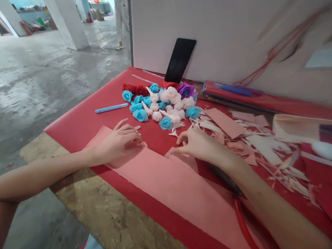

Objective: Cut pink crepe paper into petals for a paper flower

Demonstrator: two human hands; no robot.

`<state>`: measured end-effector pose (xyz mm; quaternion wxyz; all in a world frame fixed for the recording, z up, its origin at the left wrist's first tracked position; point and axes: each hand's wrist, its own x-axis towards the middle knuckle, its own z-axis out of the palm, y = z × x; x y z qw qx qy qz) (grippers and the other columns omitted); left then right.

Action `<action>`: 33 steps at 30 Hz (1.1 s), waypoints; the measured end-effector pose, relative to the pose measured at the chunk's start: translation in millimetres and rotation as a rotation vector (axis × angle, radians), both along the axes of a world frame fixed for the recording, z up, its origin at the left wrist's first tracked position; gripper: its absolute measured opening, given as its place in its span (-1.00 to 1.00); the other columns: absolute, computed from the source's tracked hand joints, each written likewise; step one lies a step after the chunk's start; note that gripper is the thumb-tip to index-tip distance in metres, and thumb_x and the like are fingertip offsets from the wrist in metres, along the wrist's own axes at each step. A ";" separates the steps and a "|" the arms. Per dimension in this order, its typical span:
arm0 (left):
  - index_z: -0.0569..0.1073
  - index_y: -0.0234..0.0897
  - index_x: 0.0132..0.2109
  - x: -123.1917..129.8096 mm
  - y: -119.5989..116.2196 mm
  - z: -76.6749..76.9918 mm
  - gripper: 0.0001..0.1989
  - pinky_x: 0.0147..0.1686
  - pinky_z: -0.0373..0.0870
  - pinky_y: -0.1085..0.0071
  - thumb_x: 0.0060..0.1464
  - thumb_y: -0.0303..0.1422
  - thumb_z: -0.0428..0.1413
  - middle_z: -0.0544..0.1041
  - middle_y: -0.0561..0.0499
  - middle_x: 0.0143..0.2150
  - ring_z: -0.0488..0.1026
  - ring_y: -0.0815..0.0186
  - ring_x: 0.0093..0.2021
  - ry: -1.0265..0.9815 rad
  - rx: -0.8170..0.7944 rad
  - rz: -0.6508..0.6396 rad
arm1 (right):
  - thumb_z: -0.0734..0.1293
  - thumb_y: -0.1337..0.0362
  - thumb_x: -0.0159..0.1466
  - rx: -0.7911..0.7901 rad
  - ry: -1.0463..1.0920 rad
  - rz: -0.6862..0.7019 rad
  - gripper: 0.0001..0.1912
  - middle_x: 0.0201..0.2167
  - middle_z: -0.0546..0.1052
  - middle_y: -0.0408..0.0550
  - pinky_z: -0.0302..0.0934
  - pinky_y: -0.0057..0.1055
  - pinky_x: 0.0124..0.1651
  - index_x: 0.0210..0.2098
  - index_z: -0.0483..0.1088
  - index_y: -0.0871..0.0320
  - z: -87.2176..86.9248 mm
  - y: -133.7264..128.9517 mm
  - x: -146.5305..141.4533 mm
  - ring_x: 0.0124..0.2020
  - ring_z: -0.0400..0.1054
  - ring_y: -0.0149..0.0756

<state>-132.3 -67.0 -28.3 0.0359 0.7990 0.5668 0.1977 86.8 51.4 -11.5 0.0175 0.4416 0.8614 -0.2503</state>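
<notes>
A long pink paper strip [161, 178] lies diagonally over the red table covering [80, 121]. My left hand [121, 142] rests on its far left part, with fingers curled and the fingertips near the strip's upper edge. My right hand [191, 143] pinches a small pale pink piece [171, 152] at that same edge, thumb and index finger together. Under my right forearm lies a tool with a red handle [244, 226], partly hidden. Beyond my hands sits a pile of blue, pale pink, red and purple paper roses [156, 106].
A blue pen [111, 108] lies left of the roses. Paper scraps [267, 148] cover the right side. A black phone [180, 60] leans against the white panel [225, 33]. Bare board [104, 208] shows at the near edge. A person [121, 13] stands in the background.
</notes>
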 end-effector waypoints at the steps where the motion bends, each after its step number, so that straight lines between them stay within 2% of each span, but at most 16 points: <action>1: 0.40 -0.24 -0.30 -0.7 0.2 -0.2 -0.83 0.23 -0.07 0.04 0.15 -0.26 -0.01 0.48 0.08 -0.35 0.41 0.35 -0.20 0.010 0.009 0.002 | 0.39 0.28 -0.07 -0.014 -0.005 -0.002 -0.90 -0.62 0.45 -0.12 0.02 -0.42 -0.50 -0.63 0.40 0.16 -1.8 -1.6 0.0 -0.53 0.28 -0.30; 4: 0.41 -0.24 -0.27 -8.0 3.3 1.5 -0.84 0.21 -0.05 0.04 0.13 -0.26 0.02 0.50 0.04 -0.29 0.41 0.32 -0.17 0.040 0.026 -0.040 | 0.36 0.34 -0.08 -0.077 -0.002 0.009 -0.93 -0.64 0.45 -0.13 0.02 -0.45 -0.52 -0.67 0.40 0.15 -3.9 -5.3 -2.0 -0.54 0.30 -0.32; 7: 0.41 -0.25 -0.21 -23.1 9.9 8.8 -0.84 0.16 0.06 0.13 0.14 -0.29 0.01 0.50 0.01 -0.28 0.40 0.34 -0.20 0.026 0.031 -0.174 | 0.35 0.39 -0.08 -0.151 0.025 0.028 -0.89 -0.71 0.42 -0.16 -0.01 -0.46 -0.55 -0.71 0.40 0.15 -1.0 -6.7 -5.0 -0.60 0.27 -0.35; 11: 0.43 -0.28 -0.25 -45.6 18.4 21.5 -0.82 -0.11 0.29 0.32 0.14 -0.29 0.00 0.48 -0.01 -0.37 0.37 0.35 -0.31 -0.026 -0.041 -0.221 | 0.32 0.47 -0.07 -0.244 0.124 0.037 -0.84 -0.79 0.35 -0.21 0.01 -0.49 -0.57 -0.72 0.36 0.16 5.4 -10.4 -7.8 -0.63 0.25 -0.39; 13: 0.44 -0.28 -0.23 -52.8 20.6 24.8 -0.82 -0.18 0.28 0.36 0.12 -0.29 0.01 0.47 -0.01 -0.36 0.35 0.33 -0.28 0.011 -0.096 -0.240 | 0.32 0.45 -0.02 -0.295 0.207 0.037 -0.85 -0.73 0.42 -0.20 0.08 -0.51 -0.54 -0.68 0.32 0.16 6.3 -13.7 -8.5 -0.59 0.30 -0.39; 17: 0.46 -0.25 -0.28 -56.9 22.1 24.7 -0.79 -0.15 0.21 0.34 0.11 -0.23 0.01 0.50 0.02 -0.33 0.30 0.32 -0.27 0.111 -0.169 -0.282 | 0.30 0.41 0.04 -0.373 0.340 0.010 -0.89 -0.58 0.52 -0.15 0.19 -0.52 -0.52 -0.58 0.29 0.17 3.6 -18.5 -9.9 -0.54 0.39 -0.38; 20: 0.47 -0.22 -0.32 -56.3 22.2 22.5 -0.78 -0.08 0.16 0.28 0.13 -0.26 -0.02 0.53 0.04 -0.28 0.30 0.31 -0.25 0.158 -0.188 -0.300 | 0.30 0.44 0.03 -0.320 0.405 -0.058 -0.90 -0.60 0.50 -0.15 0.23 -0.50 -0.49 -0.57 0.30 0.18 4.9 -18.5 -11.9 -0.53 0.41 -0.35; 23: 0.47 -0.19 -0.33 -56.8 21.4 20.8 -0.81 0.01 0.10 0.26 0.13 -0.29 -0.02 0.54 0.08 -0.21 0.31 0.31 -0.19 0.172 -0.198 -0.301 | 0.29 0.50 0.04 -0.217 0.484 -0.126 -0.87 -0.56 0.51 -0.14 0.27 -0.46 -0.39 -0.55 0.34 0.17 14.8 -17.1 -14.3 -0.47 0.44 -0.33; 25: 0.46 -0.18 -0.33 -57.4 20.2 20.0 -0.83 0.07 0.06 0.24 0.12 -0.30 0.00 0.54 0.09 -0.20 0.32 0.30 -0.16 0.149 -0.211 -0.280 | 0.31 0.49 0.05 -0.101 0.581 -0.153 -0.86 -0.54 0.50 -0.16 0.29 -0.44 -0.32 -0.54 0.35 0.14 24.8 -16.9 -16.8 -0.43 0.45 -0.33; 28: 0.45 -0.20 -0.33 -57.1 18.5 18.7 -0.87 0.11 0.04 0.22 0.08 -0.30 0.04 0.53 0.08 -0.26 0.34 0.30 -0.17 0.100 -0.232 -0.210 | 0.36 0.45 0.05 0.082 0.752 -0.151 -0.88 -0.56 0.48 -0.18 0.29 -0.42 -0.36 -0.54 0.36 0.13 37.9 -18.6 -24.1 -0.50 0.42 -0.34; 30: 0.43 -0.22 -0.31 -56.4 18.0 17.6 -0.89 0.12 0.04 0.20 0.04 -0.30 0.06 0.52 0.08 -0.29 0.35 0.32 -0.20 0.077 -0.237 -0.170 | 0.36 0.45 0.06 0.118 0.818 -0.123 -0.87 -0.57 0.47 -0.18 0.29 -0.42 -0.41 -0.53 0.36 0.13 42.3 -20.5 -32.1 -0.54 0.40 -0.36; 33: 0.41 -0.24 -0.32 -55.3 18.1 17.1 -0.88 0.14 0.03 0.18 0.01 -0.29 0.09 0.49 0.09 -0.34 0.36 0.33 -0.22 0.069 -0.214 -0.165 | 0.35 0.50 0.05 0.092 0.830 -0.087 -0.84 -0.55 0.48 -0.19 0.31 -0.42 -0.36 -0.55 0.36 0.15 42.5 -23.4 -47.6 -0.48 0.42 -0.36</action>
